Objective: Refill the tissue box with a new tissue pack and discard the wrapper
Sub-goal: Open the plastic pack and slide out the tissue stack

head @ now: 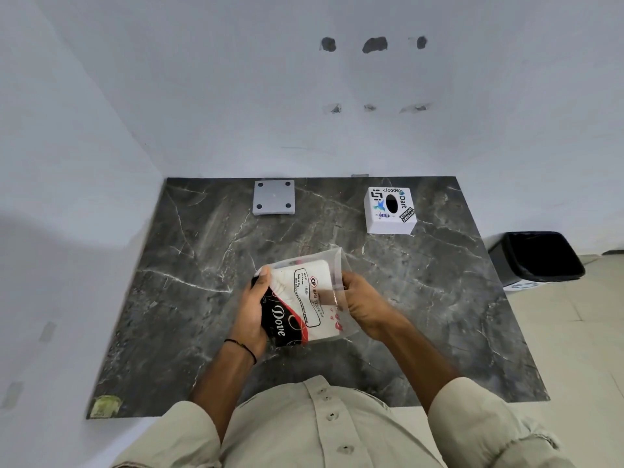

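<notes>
— How many hands?
— Two. Left hand (254, 307) gripping the dark printed end of one tissue pack (300, 302), fingers curled round it; right hand (359, 300) pinching the clear wrapper (341, 265) at the pack's other side.
— And the pack itself?
— Held just above the near middle of the dark marbled desk (189, 265), white tissues visible through the plastic, wrapper mouth pointing away.
— Boxes?
— One white tissue box (390, 211), stickered, oval slot on top, standing at the far right of the desk, well apart from the pack.
— Anything else up there?
— One grey square plate (273, 197) with four dark dots, far centre.
— Bins?
— One black bin (537, 255) on the floor, right of the desk.
</notes>
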